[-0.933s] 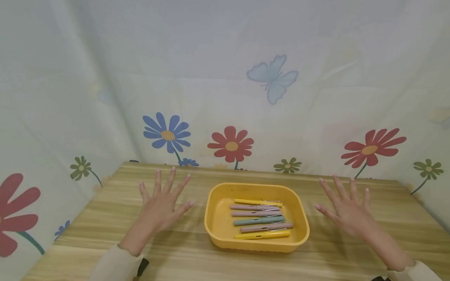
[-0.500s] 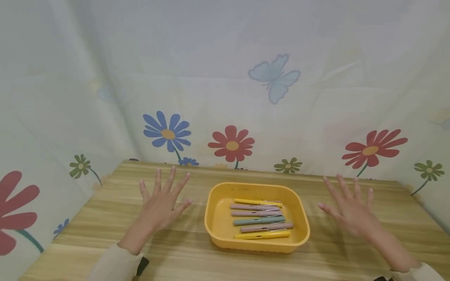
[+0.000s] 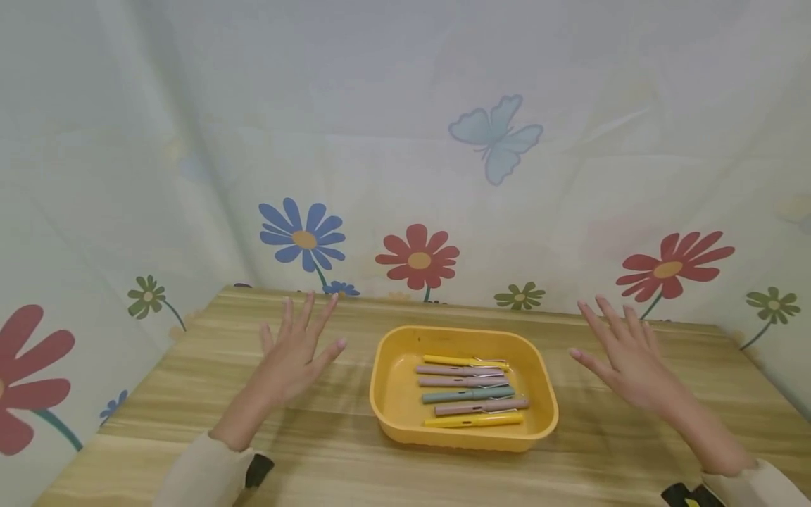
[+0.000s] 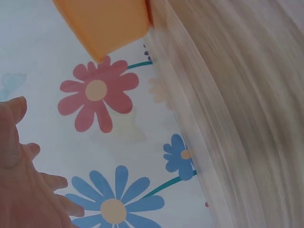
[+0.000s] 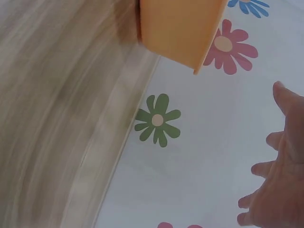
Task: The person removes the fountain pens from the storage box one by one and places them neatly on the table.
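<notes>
Between my hands stands a yellow plastic basket (image 3: 395, 433) holding several pens in a row. A yellow pen (image 3: 465, 362) lies at the far side and another yellow pen (image 3: 473, 420) at the near side. Among them are a teal pen (image 3: 467, 395) and several dusty pink ones, such as the pink pen (image 3: 481, 406); metal clips point right. My left hand (image 3: 288, 366) is spread in the air left of the basket, holding nothing. On the other side my right hand (image 3: 636, 366) hovers, fingers spread, also holding nothing. Both wrist views show the basket's outer wall (image 4: 109, 23) beyond the fingers.
The wood-grain tabletop (image 3: 336, 465) runs back to a pale cloth backdrop (image 3: 355, 169) printed with flowers and a butterfly. More of this cloth hangs at the left. Dark bands (image 3: 258, 470) show at the sleeve cuffs.
Both hands have lifted slightly and turned, their thumbs toward the basket. The right hand first shifted a little right. The basket and pens stay in place.
</notes>
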Demonstrator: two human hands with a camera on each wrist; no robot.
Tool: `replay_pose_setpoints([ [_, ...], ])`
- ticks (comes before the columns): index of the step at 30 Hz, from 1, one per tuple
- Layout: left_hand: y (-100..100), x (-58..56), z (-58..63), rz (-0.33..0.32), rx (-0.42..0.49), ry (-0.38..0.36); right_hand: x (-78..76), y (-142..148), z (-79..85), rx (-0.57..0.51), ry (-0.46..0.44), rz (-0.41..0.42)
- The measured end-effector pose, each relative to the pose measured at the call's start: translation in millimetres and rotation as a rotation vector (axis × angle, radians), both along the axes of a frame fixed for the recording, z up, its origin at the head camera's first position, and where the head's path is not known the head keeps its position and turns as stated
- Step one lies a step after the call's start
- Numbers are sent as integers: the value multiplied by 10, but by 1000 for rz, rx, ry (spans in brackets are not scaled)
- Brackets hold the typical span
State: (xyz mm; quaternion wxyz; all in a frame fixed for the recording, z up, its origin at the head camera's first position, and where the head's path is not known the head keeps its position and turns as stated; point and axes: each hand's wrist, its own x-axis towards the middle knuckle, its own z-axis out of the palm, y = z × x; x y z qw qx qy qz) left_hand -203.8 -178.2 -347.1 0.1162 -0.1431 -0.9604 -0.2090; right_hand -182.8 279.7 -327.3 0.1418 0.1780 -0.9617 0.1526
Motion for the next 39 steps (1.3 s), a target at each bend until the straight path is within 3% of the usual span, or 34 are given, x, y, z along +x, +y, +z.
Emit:
replay_pose_setpoints([
  [10, 84, -4, -29, -102, 305, 6, -126, -201, 37, -238, -26, 109],
  [14, 115, -11, -19, -144, 432, -22, -185, -266, 29, -291, 13, 137],
  [19, 141, -31, -37, -140, 599, -126, -262, -339, -17, -365, -3, 192],
  [26, 202, -44, -60, -157, 764, -303, -338, -490, -70, -461, -137, 196],
  [32, 287, -58, -110, -131, 860, -425, -406, -635, -149, -498, -195, 261],
  [39, 409, -97, -186, -151, 898, -506, -493, -761, -234, -464, -226, 318],
])
